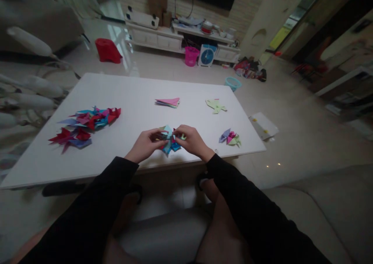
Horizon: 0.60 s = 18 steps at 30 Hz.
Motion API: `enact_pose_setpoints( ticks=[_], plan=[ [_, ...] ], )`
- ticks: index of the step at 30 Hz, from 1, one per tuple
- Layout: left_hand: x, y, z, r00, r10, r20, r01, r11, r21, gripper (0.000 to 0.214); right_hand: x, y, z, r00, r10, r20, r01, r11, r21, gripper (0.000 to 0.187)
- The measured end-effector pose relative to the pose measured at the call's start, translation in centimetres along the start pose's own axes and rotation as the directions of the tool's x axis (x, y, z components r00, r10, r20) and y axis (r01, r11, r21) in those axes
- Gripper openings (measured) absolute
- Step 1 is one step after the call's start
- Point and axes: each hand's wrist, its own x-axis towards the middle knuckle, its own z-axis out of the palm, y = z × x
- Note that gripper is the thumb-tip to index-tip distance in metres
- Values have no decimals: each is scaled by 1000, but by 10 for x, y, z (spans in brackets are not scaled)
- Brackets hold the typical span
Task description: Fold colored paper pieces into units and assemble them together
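Observation:
Near the front edge of the white table (134, 89), both of my hands meet over a light-blue origami piece (167, 131). My left hand (147, 142) pinches it from the left with thumb and fingers. From the other side, my right hand (190, 140) has its fingertips closed on the same folded paper. Just beneath lie several blue and multicoloured folded papers (174, 145), partly hidden by my fingers. Where one piece ends and another begins there is hard to make out.
A heap of folded paper pieces (93, 120) lies at the left. Beyond my hands is a stack of folded papers (168, 102). To the right are a pale green folded piece (215, 105) and a small coloured cluster (230, 137). A white box (264, 126) stands on the floor.

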Motion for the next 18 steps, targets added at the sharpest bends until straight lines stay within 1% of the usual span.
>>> enact_pose_setpoints(
  ticks=[3, 5, 8, 10, 11, 12, 13, 15, 17, 18],
  plan=[
    [0, -2, 3, 999, -18, 38, 17, 999, 30, 58, -9, 15, -7, 999, 16, 48, -13, 997, -80, 9],
    [1, -1, 4, 999, -36, 14, 35, 997, 70, 60, -15, 30, -17, 998, 59, 23, -56, 992, -117, 10],
    [4, 1, 6, 998, -60, -36, 64, 990, 126, 55, -26, 62, -40, 980, 170, -102, -183, 974, -136, 12],
    [6, 2, 7, 996, -71, -53, 78, 988, 137, 50, -35, 90, -61, 940, 256, -227, -291, 947, -135, 11],
    [6, 3, 7, 995, -80, -59, 87, 987, 134, 49, -41, 106, -73, 903, 301, -307, -352, 927, -128, 11],
    [7, 3, 8, 994, -91, -62, 98, 987, 129, 48, -48, 122, -86, 846, 350, -403, -423, 900, -105, 13],
    [8, 4, 8, 993, -104, -60, 111, 986, 125, 47, -55, 138, -98, 772, 404, -491, -492, 868, -60, 16],
    [10, 5, 9, 990, -137, -42, 141, 982, 123, 48, -74, 167, -121, 589, 495, -640, -624, 781, 30, 22],
    [12, 7, 9, 986, -163, -26, 165, 978, 125, 47, -94, 192, -141, 409, 554, -725, -767, 640, 56, 26],
    [13, 8, 9, 985, -171, -21, 172, 977, 123, 47, -104, 201, -150, 365, 565, -740, -803, 594, 57, 27]
  ],
)
